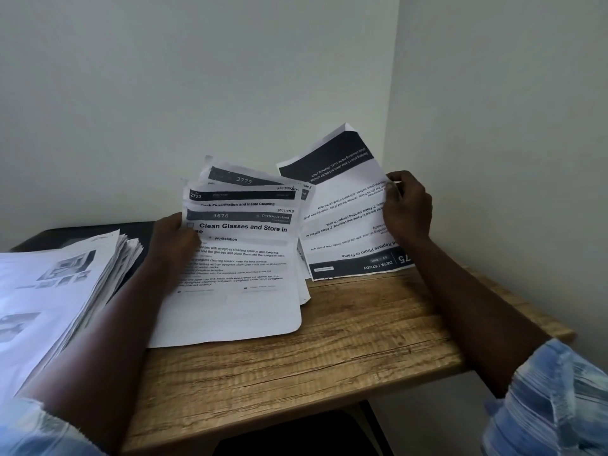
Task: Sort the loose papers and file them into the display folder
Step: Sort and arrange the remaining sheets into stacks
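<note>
My left hand (pixel 176 236) grips the left edge of a fanned bundle of printed sheets (pixel 243 258); the front one is headed "Clean Glasses and Store in Case", number 3676, with sheets 2723 and 3779 showing behind it. My right hand (pixel 408 205) pinches the right edge of a single sheet (pixel 342 205) turned upside down, titled "Replace Photo in Frame", held tilted up beside the bundle. A thick display folder (pixel 56 291) filled with pages lies open at the left, partly under my left forearm.
The wooden table (pixel 329 357) stands in a corner, with white walls behind and to the right. Its front and right edges are close. A dark object (pixel 98 232) lies behind the folder at the back left.
</note>
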Motion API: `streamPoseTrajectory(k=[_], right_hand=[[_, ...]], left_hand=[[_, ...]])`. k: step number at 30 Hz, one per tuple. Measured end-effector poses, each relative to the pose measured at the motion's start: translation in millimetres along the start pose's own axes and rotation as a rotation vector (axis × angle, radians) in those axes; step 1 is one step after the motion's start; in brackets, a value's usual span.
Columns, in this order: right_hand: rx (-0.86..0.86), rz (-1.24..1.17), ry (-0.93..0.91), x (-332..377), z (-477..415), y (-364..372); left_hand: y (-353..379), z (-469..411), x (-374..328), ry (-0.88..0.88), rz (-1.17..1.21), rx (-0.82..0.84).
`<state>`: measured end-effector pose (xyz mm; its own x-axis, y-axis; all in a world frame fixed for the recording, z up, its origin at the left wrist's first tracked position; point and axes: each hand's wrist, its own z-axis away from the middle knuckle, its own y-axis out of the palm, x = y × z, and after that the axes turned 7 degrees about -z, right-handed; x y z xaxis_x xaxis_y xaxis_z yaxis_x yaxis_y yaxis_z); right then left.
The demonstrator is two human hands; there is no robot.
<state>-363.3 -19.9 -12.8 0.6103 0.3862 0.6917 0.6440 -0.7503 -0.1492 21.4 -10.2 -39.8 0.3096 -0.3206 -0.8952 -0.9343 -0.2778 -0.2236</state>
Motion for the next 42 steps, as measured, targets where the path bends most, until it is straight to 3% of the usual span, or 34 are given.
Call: streamPoseTrajectory(k=[3, 9, 15, 21, 24, 26, 29, 35, 38, 40, 42], right_hand=[[0.043, 0.003, -0.024, 1, 0, 0], [0.408, -0.064, -0.144, -3, 9, 18], [0.551, -0.017, -0.185, 3, 14, 21], [0.882, 0.399, 0.042, 9, 8, 5], [1.042, 0.475, 0.151, 16, 4, -3], [0.989, 0.523, 0.156, 16, 2, -6], [0.769, 0.764, 0.048, 12, 1, -6], [0.374, 1.040, -0.227, -6, 0, -2], [0.489, 1.038, -0.298, -7, -2, 0], [0.709, 0.801, -0.291, -4, 3, 2], [0.876, 0.481, -0.137, -2, 14, 10]], left_hand=[[2, -1, -6, 0.003, -0.013, -0.026], [9, 5, -23, 0.117, -0.143, -0.051], [11, 7, -20, 0.181, -0.479, 0.000], [6, 8, -19, 0.123, -0.589, -0.024], [3, 6, -15, 0.061, -0.614, -0.058], [2, 6, -16, 0.012, -0.660, -0.136], [-5, 6, -20, -0.081, -0.683, -0.338], [-19, 0, -22, -0.219, -0.451, -0.587], [-18, -1, -22, -0.232, -0.450, -0.581], [-15, 0, -23, -0.228, -0.466, -0.556], [-12, 1, -23, -0.199, -0.464, -0.525]])
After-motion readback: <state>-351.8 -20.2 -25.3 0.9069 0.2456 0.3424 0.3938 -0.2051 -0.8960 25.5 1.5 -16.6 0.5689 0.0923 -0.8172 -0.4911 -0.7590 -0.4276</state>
